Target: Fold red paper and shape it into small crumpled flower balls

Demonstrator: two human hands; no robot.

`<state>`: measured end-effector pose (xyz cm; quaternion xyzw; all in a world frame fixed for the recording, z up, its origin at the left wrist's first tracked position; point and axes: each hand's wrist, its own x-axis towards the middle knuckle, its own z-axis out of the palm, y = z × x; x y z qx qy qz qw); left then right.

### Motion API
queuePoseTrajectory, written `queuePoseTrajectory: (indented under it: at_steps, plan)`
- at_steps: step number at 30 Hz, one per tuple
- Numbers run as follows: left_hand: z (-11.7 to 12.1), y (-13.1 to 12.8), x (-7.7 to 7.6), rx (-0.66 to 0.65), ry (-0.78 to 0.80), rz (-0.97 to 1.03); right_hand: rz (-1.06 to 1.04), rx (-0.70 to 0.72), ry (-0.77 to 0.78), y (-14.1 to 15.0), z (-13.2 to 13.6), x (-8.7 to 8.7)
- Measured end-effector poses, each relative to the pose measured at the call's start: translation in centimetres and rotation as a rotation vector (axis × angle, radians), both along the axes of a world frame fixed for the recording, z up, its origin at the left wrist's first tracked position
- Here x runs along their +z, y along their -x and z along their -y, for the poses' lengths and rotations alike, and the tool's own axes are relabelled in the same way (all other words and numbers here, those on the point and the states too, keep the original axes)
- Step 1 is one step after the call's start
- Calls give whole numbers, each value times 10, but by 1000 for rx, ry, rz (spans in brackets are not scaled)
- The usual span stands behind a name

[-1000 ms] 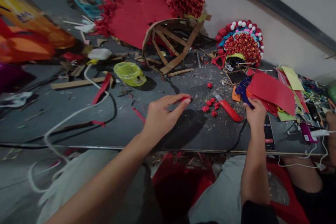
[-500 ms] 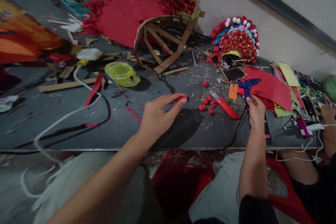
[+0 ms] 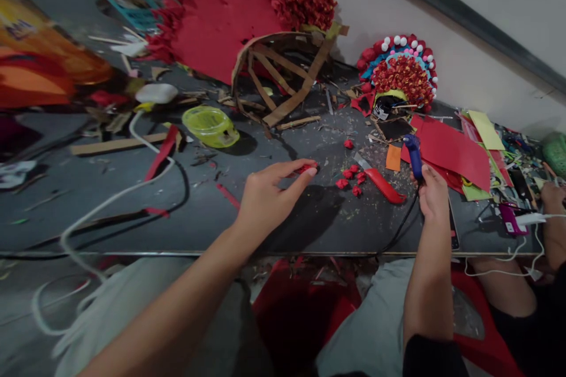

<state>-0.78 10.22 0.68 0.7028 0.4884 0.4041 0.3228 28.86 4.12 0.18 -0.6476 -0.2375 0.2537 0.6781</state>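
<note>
Pinched between the fingertips and thumb of my left hand (image 3: 272, 191) is a small red crumpled paper piece (image 3: 308, 168), mostly covered by the fingers. My right hand (image 3: 432, 189) grips the handle of a blue glue gun (image 3: 414, 156), whose black cord trails down over the table's front edge. Between my hands several small red paper flowers (image 3: 348, 175) lie in a loose cluster, with a single one (image 3: 348, 144) a little farther back. A red-handled utility knife (image 3: 382, 184) lies beside them, its blade pointing up and left.
A yellow-green plastic container (image 3: 211, 127), a white cable (image 3: 106, 194) and cardboard strips are on the left. Behind stand a brown cardboard frame (image 3: 300, 94) and a decorated red headdress (image 3: 402, 73). Red paper sheets (image 3: 455, 153) and a co-worker's hand (image 3: 552, 194) are on the right.
The glue gun has turned in my right hand, so its nozzle no longer points right. My left hand keeps its pinch on the red paper piece. The view has shifted slightly.
</note>
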Motion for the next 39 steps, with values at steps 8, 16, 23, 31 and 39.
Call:
queuePoseTrajectory:
  at_steps: [8,16,23,31,39]
  plan:
    - [-1,0,0,-4,1,20,140,-89,1,-3,-4,-8]
    - [-5,-1,-3,-11,55,17,438,-162,64,-14,-20,-16]
    - [-4,-2,-2,-26,101,50,617,-203,157,-11,-35,-26]
    - [-4,-1,4,-34,115,53,667,-178,194,-8,-37,-28]
    - [-4,0,4,-37,106,39,661,-190,179,-21,-32,-35]
